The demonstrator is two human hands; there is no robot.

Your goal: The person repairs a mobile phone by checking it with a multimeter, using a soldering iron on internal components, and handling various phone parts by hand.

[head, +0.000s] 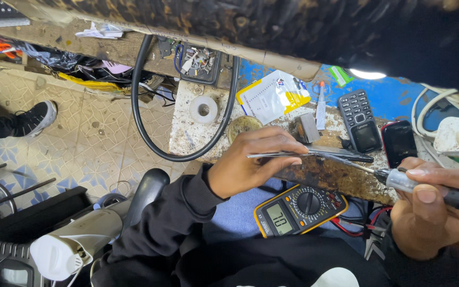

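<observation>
The person's left hand (251, 165) held a pair of metal tweezers (293, 154), its grip closed on them between thumb and fingers, the tips pointing toward the keypad phone (359, 119). The right hand (434, 210) was wrapped tight around a soldering iron (426, 188), whose thin tip (354, 165) reached in just below the tweezers' far end, below the keypad phone. Both tools met over a worn, rust-stained edge of the table (325, 178).

A yellow-cased multimeter (299, 209) lay well below the keypad phone, on the person's lap, its display lit. A red-rimmed smartphone (399, 142) lay just beside the keypad phone on the side toward the right hand. On the other side of the keypad phone were a small tube with an orange cap (321, 109), a white-and-yellow packet (273, 95), a round tin (243, 126) and, farther off, a white tape roll (204, 109). A black cable loop (144, 122) hung past the tape roll over the tiled floor (91, 143).
</observation>
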